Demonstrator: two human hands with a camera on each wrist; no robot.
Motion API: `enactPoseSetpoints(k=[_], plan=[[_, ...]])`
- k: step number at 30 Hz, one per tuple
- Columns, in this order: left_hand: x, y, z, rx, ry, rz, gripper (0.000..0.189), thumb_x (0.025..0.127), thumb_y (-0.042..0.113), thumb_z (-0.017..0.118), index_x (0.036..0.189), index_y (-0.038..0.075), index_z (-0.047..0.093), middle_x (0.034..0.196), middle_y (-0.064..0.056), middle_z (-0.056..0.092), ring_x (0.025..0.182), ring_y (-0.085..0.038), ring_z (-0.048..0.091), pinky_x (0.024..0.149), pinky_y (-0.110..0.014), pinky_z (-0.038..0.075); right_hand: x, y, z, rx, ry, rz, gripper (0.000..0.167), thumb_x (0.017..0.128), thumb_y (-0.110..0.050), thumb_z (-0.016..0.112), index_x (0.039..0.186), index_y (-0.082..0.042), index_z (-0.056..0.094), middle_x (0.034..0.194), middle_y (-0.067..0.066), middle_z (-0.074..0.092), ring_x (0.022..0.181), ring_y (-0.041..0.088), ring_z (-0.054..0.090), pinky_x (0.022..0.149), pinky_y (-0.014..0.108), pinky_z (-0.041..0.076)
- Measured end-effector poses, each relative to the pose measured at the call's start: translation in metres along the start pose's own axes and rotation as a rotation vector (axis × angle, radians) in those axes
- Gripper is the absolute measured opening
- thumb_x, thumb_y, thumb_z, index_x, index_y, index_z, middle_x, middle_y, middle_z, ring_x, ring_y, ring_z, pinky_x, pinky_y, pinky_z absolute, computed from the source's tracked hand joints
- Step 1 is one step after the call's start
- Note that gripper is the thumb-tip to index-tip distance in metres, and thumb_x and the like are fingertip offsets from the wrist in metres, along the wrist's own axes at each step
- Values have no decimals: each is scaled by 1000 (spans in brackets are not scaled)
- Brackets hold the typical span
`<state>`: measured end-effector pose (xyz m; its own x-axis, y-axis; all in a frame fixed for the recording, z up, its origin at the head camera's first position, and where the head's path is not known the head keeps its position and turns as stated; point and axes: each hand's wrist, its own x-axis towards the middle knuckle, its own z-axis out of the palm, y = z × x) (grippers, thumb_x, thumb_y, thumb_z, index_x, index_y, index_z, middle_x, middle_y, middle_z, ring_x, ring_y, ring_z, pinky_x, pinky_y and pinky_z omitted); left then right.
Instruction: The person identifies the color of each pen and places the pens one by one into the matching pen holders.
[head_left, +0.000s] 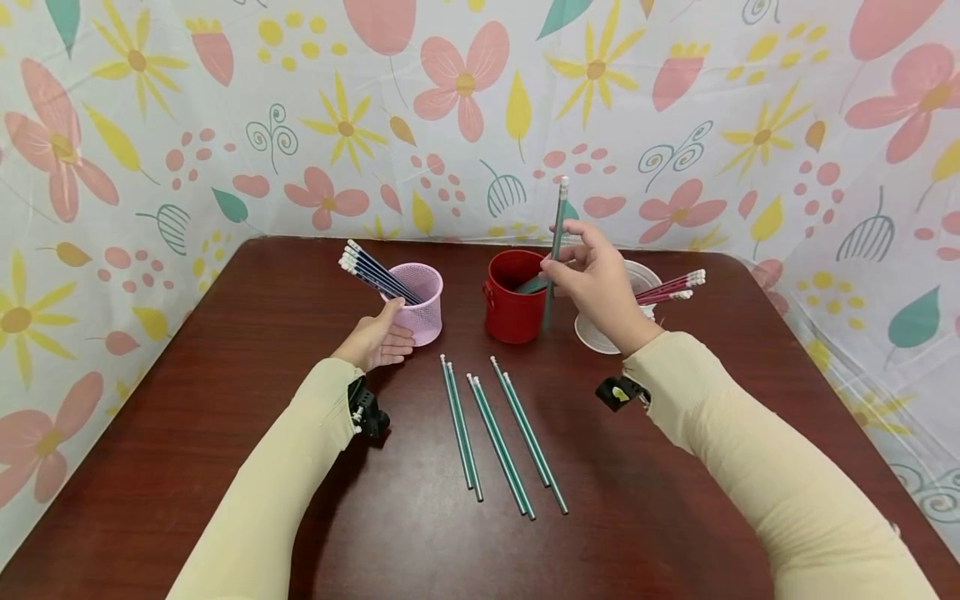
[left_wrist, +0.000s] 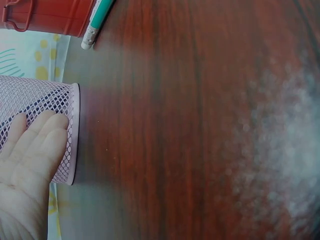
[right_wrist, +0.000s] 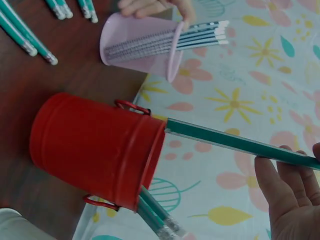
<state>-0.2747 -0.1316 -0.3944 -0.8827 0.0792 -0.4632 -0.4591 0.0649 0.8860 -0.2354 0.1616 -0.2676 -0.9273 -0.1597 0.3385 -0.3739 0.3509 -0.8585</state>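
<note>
My right hand (head_left: 596, 271) pinches a green pencil (head_left: 558, 221), held steeply with its eraser end up. In the right wrist view, the pencil's lower end overlaps the rim of the red bucket (right_wrist: 95, 145). Other green pencils (right_wrist: 157, 212) lean out of that bucket. My left hand (head_left: 378, 337) rests against the side of a pink mesh cup (head_left: 422, 321); its fingers lie straight along the mesh in the left wrist view, the thumb near the rim. Dark blue pencils (head_left: 378, 275) with white erasers stand in the cup, tilted left.
Several green pencils (head_left: 498, 446) lie in pairs on the brown table (head_left: 375, 517), in front of the bucket. Behind my right hand is a white container (head_left: 592, 333) with pinkish-red pencils (head_left: 671, 287) leaning right. A flower-patterned cloth (head_left: 465, 150) hangs behind the table.
</note>
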Motion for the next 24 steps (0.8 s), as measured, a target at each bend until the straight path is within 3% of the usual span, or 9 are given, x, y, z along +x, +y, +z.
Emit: enactPoseSetpoints(k=[4,13,19,24], plan=[[-1,0,0,7,-2,-2,73,96,51,39,125,-15,50,94,-14,63,83,-21,64,79,-33,54,8,-4,0,29,44,-13,34,91,-2,62,122,3,50,83,5,63,70,1,63,64,23,56],[-2,2,-1,16,-10,-5,76,97,53,37,129,-15,46,127,-27,54,102,-29,61,95,-40,48,23,-16,1,87,104,-67,28,95,-12,59,115,6,56,77,-11,63,73,5,64,69,23,56],[-1,1,-1,12,-7,-6,75,97,53,38,128,-14,48,118,-23,59,96,-26,62,90,-37,50,31,-21,5,59,184,-103,34,90,-5,65,122,6,58,81,-6,63,75,5,64,77,21,53],[-2,1,-1,5,-2,0,74,97,52,39,127,-15,49,109,-20,62,89,-24,63,84,-34,53,35,-24,9,40,213,-154,33,86,3,66,117,5,54,89,11,66,71,4,61,75,19,52]])
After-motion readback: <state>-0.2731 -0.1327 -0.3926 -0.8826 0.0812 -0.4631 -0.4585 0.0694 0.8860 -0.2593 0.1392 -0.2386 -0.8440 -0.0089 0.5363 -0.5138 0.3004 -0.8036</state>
